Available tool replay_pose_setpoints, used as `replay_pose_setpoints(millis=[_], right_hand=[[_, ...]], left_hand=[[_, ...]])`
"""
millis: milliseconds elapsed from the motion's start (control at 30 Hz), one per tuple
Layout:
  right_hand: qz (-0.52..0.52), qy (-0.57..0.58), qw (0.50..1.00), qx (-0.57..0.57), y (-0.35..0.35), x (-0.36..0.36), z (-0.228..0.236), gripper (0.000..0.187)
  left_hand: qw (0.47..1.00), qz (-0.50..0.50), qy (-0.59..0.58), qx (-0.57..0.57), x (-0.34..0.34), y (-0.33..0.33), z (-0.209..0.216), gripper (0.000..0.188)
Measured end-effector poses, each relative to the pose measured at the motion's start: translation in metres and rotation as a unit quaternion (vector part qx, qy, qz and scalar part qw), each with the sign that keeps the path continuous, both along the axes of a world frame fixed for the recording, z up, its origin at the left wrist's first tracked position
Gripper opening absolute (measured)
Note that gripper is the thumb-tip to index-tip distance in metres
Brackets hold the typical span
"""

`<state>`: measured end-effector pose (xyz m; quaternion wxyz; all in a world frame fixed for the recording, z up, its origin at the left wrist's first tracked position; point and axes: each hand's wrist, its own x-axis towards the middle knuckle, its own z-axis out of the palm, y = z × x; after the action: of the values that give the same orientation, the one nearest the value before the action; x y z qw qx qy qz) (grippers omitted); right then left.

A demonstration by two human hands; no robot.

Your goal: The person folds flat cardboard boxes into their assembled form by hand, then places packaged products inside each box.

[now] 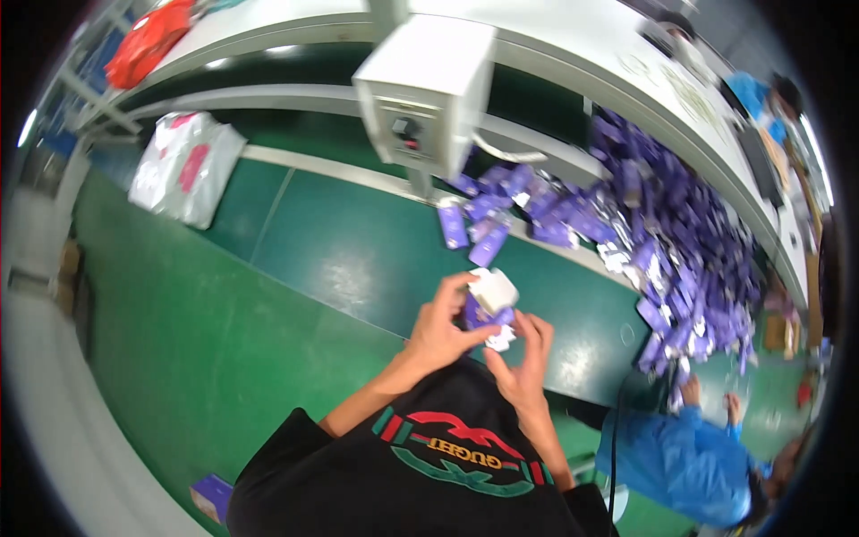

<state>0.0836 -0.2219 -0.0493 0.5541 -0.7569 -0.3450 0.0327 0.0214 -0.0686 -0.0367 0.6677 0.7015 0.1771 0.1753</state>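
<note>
Above the near edge of the green table, my left hand (pixel 440 329) is closed around a small purple carton (pixel 478 311), thumb along its near side. A white, block-shaped piece (pixel 494 291) shows at the carton's far end; whether it sits inside the carton or against it I cannot tell. My right hand (pixel 525 358) pinches at the carton's near right end, where white flaps (pixel 502 338) stick out. Beyond my hands two purple cartons (pixel 488 243) lie on the table, close to a heap of similar ones.
A large pile of purple packs (pixel 667 242) spreads along the right. A white machine box (pixel 420 94) stands at the far middle below a white shelf (pixel 573 58). At far left lies a white plastic bag (pixel 185 170). A person in blue (pixel 684 461) works at the right.
</note>
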Motion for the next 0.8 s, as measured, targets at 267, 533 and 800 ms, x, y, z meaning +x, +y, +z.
replay_pose_setpoints(millis=[267, 533, 800], right_hand=[[-0.002, -0.147, 0.989, -0.025, -0.001, -0.001, -0.016, 0.053], [0.081, -0.125, 0.984, -0.096, 0.017, 0.003, 0.006, 0.039], [0.067, -0.044, 0.996, 0.039, 0.003, 0.009, -0.001, 0.045]], left_hand=[[0.982, -0.033, -0.037, 0.18, -0.013, 0.012, 0.005, 0.043], [0.977, 0.001, -0.034, 0.21, -0.024, 0.011, -0.005, 0.047], [0.954, -0.036, -0.069, 0.29, -0.008, 0.021, -0.006, 0.048]])
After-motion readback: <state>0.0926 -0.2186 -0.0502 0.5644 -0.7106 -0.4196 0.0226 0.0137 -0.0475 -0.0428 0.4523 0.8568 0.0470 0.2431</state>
